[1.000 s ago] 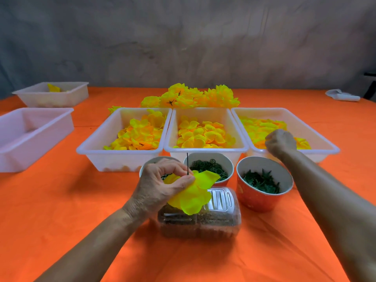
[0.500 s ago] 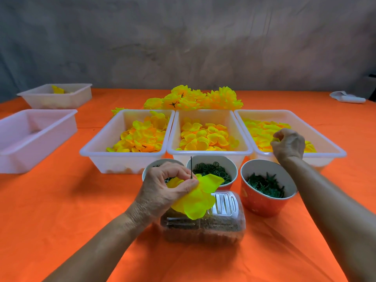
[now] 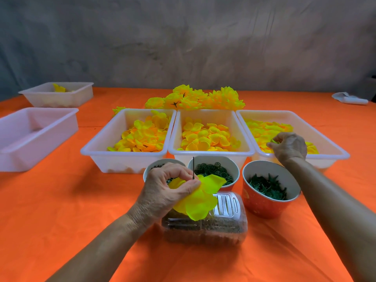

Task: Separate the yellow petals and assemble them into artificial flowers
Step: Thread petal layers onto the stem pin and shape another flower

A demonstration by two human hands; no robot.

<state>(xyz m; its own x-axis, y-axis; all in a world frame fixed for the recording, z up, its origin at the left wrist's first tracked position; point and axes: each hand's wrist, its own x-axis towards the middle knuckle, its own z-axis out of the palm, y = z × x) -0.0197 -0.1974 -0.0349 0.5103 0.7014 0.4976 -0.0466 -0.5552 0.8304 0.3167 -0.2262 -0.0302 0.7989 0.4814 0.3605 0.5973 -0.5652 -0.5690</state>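
Moved: right hand (image 3: 289,146) now deeper in right tray (image 3: 333,153), pinching a petal (image 3: 274,141).
Left hand (image 3: 171,186): pinches upright pin (image 3: 193,167) through 1 petal layer (image 3: 195,200).
Relation: new petal lies right of and beyond pin.

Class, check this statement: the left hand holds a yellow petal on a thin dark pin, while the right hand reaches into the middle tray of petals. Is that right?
Not quite. The head view shows the right hand in the right-hand tray, not the middle tray. The rest stands: the left hand holds a yellow petal on a thin dark pin.
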